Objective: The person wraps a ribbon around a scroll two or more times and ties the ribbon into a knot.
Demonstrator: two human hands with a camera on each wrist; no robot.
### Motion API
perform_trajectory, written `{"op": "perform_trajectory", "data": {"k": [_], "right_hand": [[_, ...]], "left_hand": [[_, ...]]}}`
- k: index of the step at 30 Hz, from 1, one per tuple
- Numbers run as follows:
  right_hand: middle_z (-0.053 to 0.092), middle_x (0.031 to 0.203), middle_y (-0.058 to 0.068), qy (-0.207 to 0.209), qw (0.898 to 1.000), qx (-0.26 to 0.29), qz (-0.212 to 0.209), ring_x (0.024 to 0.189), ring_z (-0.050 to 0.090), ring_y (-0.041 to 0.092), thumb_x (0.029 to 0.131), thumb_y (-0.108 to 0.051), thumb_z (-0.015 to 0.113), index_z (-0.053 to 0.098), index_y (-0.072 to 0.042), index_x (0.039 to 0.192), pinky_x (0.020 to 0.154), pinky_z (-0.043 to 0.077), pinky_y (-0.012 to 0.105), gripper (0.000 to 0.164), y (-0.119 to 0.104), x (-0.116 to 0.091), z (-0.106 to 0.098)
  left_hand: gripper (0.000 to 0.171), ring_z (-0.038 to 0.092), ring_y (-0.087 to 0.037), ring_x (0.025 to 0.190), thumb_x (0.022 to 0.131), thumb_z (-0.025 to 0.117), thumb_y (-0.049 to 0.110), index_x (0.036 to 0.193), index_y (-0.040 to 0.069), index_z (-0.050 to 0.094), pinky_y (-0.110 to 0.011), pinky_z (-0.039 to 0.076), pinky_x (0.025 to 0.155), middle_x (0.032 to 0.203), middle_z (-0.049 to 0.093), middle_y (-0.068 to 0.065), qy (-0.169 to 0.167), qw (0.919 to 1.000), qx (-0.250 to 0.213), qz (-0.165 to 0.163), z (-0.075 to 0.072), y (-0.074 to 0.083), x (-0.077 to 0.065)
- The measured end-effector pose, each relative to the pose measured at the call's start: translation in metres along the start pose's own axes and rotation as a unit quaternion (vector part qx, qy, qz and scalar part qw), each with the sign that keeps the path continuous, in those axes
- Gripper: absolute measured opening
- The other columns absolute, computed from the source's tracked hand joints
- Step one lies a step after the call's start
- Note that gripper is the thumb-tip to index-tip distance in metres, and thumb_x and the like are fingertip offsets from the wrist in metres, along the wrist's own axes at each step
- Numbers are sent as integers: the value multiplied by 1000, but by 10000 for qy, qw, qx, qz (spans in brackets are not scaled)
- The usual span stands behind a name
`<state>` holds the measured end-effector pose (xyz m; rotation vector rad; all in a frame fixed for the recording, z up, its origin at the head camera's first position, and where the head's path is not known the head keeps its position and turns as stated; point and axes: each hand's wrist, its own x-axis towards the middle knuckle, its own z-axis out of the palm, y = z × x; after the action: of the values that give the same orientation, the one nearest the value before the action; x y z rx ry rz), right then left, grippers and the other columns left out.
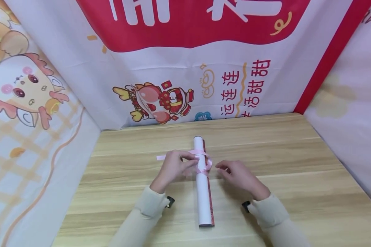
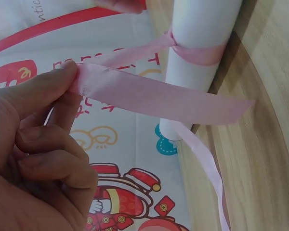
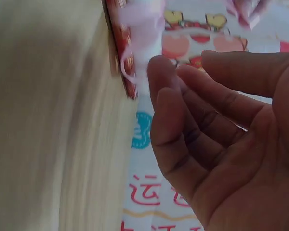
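Observation:
A rolled white scroll (image 1: 204,202) with a red printed edge lies lengthwise on the table. Around its middle goes a pink ribbon (image 2: 149,98), crossed at a small knot in the left wrist view. My left hand (image 1: 173,168), above the scroll's left side, pinches the ribbon between thumb and index finger, and a loose end trails from the pinch. The other fingers of that hand are curled inward. To the right of the scroll is my right hand (image 1: 236,173), apart from the ribbon, its fingers loosely bent with nothing between them in the right wrist view (image 3: 226,125).
The scroll rests on a wood-grain table (image 1: 296,164). Printed cloth (image 1: 89,79) hangs behind it and along both sides, with cartoon figures and red lettering. Another ribbon tail (image 1: 160,157) sticks out left of the scroll.

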<state>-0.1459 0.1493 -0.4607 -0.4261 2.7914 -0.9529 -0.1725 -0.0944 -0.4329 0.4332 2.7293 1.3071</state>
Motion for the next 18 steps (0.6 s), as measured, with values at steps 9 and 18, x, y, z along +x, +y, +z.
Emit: {"op": "perform_trajectory", "data": {"k": [9, 18], "right_hand": [[66, 108, -5, -626, 9574, -626, -2750, 101, 58, 6, 94, -22, 54, 68, -12, 111, 89, 47, 26, 24, -59, -18, 48], [51, 139, 9, -992, 9126, -2477, -3099, 124, 50, 21, 94, -32, 54, 50, -3, 137, 103, 39, 33, 52, -102, -1, 75]], "left_hand": [[19, 56, -15, 82, 78, 73, 41, 93, 29, 76, -32, 46, 70, 93, 70, 16, -680, 9976, -141, -25, -15, -14, 18], [16, 63, -10, 86, 80, 73, 33, 92, 22, 77, -28, 49, 78, 87, 71, 14, -2031, 9739, 600, 818, -39, -14, 47]]}}
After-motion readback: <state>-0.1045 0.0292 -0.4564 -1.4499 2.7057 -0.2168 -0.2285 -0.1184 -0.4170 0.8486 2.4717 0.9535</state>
